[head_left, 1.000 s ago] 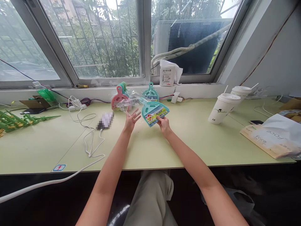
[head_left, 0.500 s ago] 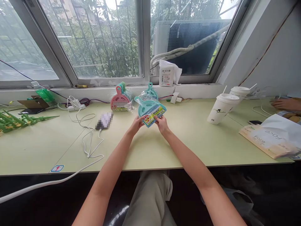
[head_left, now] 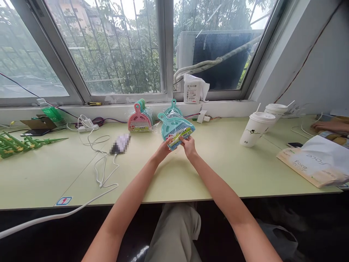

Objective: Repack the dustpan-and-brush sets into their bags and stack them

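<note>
A teal mini dustpan and brush set (head_left: 173, 124) in clear wrapping is held tilted above the table, its handle pointing up and left. My left hand (head_left: 163, 150) grips its lower left corner, and my right hand (head_left: 188, 145) pinches the lower right edge, thumb on the yellow printed label. Behind it another teal dustpan set (head_left: 173, 105) stands against the wall under the window. To the left, a row of wrapped dustpan sets (head_left: 139, 118) stands upright, a pink one in front and green ones behind.
Two white lidded cups (head_left: 257, 129) with straws and a tissue pack (head_left: 313, 160) are on the right, near another person's hand (head_left: 327, 125). A white cable (head_left: 103, 167) crosses the table at left, beside a blurred-out object (head_left: 120, 143). Green plastic pieces (head_left: 21, 143) lie far left.
The held dustpan set has turned slightly and shifted a little right, with both hands still on it. The head view has tilted slightly upward.
</note>
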A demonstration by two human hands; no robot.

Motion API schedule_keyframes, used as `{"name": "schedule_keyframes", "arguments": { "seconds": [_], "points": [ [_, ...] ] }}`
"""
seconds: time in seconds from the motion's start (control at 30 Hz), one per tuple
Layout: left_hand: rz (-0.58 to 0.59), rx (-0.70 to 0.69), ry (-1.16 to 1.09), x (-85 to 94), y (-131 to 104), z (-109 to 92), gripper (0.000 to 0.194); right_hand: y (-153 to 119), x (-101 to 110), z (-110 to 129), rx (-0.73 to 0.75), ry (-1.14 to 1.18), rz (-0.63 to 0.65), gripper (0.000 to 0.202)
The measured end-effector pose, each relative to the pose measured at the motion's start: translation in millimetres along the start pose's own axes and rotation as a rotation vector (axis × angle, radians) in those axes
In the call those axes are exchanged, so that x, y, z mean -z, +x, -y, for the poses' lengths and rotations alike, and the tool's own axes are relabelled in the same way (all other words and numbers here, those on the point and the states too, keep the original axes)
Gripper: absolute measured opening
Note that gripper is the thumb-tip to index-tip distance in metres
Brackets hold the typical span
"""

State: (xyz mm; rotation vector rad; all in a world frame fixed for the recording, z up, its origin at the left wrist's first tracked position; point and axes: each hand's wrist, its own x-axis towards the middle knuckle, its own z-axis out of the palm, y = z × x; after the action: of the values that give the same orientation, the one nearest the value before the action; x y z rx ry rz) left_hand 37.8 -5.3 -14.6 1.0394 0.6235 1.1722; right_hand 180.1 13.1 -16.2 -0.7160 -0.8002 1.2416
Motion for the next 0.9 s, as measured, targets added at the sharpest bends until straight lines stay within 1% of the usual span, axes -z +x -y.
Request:
{"name": "schedule_keyframes", "arguments": {
  "seconds": [0.07, 0.1, 0.13, 0.2, 0.27, 0.33, 0.37, 0.4, 0.5, 0.53, 0.57, 0.63, 0.7, 0.77, 0.9],
  "points": [
    [-0.113, -0.107, -0.039, 1.6, 3.3, 1.8, 0.043, -1.3, -1.7, -1.1, -0.018, -0.005, 0.028, 0.034],
    [-0.139, -0.134, -0.048, 2.2, 3.8, 2.3, 0.044, -2.0, -2.5, -1.8, -0.023, -0.005, 0.038, 0.034],
    [-0.143, -0.133, -0.049, 2.1, 3.3, 2.7, 0.046, -2.7, -3.1, -2.3, -0.023, -0.004, 0.038, 0.035],
    [-0.090, -0.066, -0.045, -0.4, 0.1, 3.1, 0.048, -3.7, -3.7, -2.4, -0.007, 0.006, 0.016, 0.035],
    [0.008, 0.007, -0.040, -4.8, -3.5, 3.0, 0.047, -4.0, -3.3, -0.8, 0.017, 0.019, 0.000, 0.037],
    [0.075, 0.039, -0.035, -8.0, -4.7, 2.3, 0.045, -3.8, -2.6, 1.1, 0.037, 0.031, 0.005, 0.040],
    [0.068, 0.024, -0.028, -8.1, -4.1, 1.8, 0.046, -3.7, -2.3, 1.7, 0.041, 0.034, 0.011, 0.042],
    [0.032, -0.003, -0.013, -7.2, -2.8, 1.2, 0.046, -3.5, -2.1, 1.8, 0.039, 0.033, 0.017, 0.043],
    [-0.127, -0.074, 0.073, 0.1, 1.5, -0.1, 0.050, -3.4, -1.6, -1.3, 0.010, 0.014, 0.038, 0.044],
    [-0.157, -0.075, 0.104, 2.7, 2.2, -0.4, 0.052, -3.4, -1.4, -3.1, 0.002, 0.010, 0.043, 0.043],
    [-0.164, -0.066, 0.131, 4.8, 2.2, -0.6, 0.054, -3.3, -1.0, -4.8, -0.001, 0.010, 0.045, 0.042],
    [-0.133, -0.041, 0.167, 6.4, 0.8, -1.1, 0.057, -2.2, 0.2, -7.1, 0.003, 0.013, 0.036, 0.038],
    [-0.096, -0.026, 0.192, 5.1, -1.5, -1.9, 0.060, 0.5, 2.0, -6.7, -0.007, 0.011, 0.015, 0.034],
    [-0.087, -0.026, 0.211, 2.8, -3.3, -3.3, 0.062, 4.6, 4.4, -3.3, -0.046, 0.006, 0.011, 0.031],
    [-0.081, -0.071, 0.243, 0.6, -5.8, -6.7, 0.058, 12.2, 10.2, 6.6, -0.140, -0.012, 0.108, 0.028]
  ]
}}
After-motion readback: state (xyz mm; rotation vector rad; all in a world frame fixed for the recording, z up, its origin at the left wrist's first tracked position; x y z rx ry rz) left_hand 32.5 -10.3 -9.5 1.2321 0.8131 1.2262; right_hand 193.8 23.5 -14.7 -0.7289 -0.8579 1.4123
